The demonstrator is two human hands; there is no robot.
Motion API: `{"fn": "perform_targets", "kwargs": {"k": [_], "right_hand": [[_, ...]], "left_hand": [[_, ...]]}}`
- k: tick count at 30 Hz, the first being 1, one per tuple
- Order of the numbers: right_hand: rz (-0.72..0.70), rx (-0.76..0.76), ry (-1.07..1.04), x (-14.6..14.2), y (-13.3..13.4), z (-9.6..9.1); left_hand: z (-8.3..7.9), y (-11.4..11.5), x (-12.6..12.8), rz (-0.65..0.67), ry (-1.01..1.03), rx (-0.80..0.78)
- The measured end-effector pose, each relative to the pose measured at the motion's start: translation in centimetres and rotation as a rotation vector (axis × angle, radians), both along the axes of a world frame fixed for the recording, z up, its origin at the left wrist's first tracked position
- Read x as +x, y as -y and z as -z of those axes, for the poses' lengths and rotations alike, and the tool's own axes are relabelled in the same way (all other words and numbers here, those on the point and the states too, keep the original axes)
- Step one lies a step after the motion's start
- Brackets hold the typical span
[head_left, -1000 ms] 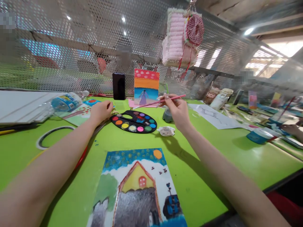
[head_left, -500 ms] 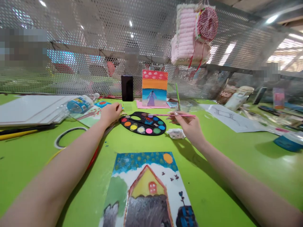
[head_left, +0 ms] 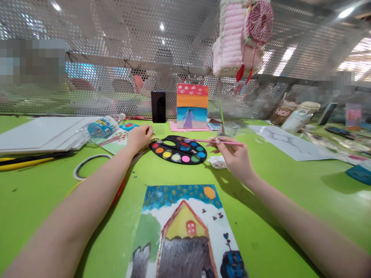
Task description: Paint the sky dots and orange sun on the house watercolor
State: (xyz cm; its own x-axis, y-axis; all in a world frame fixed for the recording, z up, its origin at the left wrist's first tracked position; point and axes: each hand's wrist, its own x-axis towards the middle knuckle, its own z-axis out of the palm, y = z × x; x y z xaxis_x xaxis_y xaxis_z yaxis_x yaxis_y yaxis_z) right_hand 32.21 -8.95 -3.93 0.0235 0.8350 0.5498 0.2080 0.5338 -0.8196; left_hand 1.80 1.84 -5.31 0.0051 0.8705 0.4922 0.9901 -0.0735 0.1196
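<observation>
In your right hand (head_left: 236, 160) you hold a pink paintbrush (head_left: 203, 141), which is pinched between the thumb and the fingers and lies almost level, with its tip pointing to the left. This tip is at the far edge of the black palette (head_left: 174, 150), near the brown and purple paints; whether it touches the paint, I cannot tell. Your left hand (head_left: 140, 138) is just beside the left end of the palette, with the fingers curled inward, and I cannot tell if they keep something inside. The palette lies flat on the green table (head_left: 319, 204), beyond the house painting (head_left: 187, 231), which is nearest to you and between your two forearms. Partly behind your right hand there is a crumpled white tissue (head_left: 218, 163). Behind the palette, a small painting (head_left: 192, 104) of a figure in a purple dress stands upright, and to the left of it stands a dark phone (head_left: 158, 107). A clear plastic bottle (head_left: 101, 127) with blue on its label lies on its side to the left of your left hand, and on the right side lies a white sheet (head_left: 290, 143) with a line drawing.
</observation>
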Motion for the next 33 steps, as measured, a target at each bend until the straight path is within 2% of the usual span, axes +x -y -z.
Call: {"fn": "perform_targets", "kwargs": {"k": [6, 14, 18, 24, 33], "right_hand": [[-0.017, 0.082, 0.103, 0.9, -0.6, 0.2], [-0.009, 0.301, 0.465, 1.6, -0.8, 0.1], [-0.037, 0.344, 0.565, 1.6, -0.7, 0.3], [-0.045, 0.399, 0.637, 1.3, -0.5, 0.5], [-0.043, 0.391, 0.671, 1.3, -0.7, 1.1]], "left_hand": [[-0.2, 0.2, 0.2, -0.003, -0.012, -0.001], [-0.1, 0.2, 0.3, 0.002, -0.015, 0.007], [0.0, 0.0, 0.2, 0.008, -0.017, 0.012], [0.0, 0.2, 0.2, 0.013, -0.022, 0.007], [-0.1, 0.2, 0.2, 0.017, -0.039, 0.012]]}}
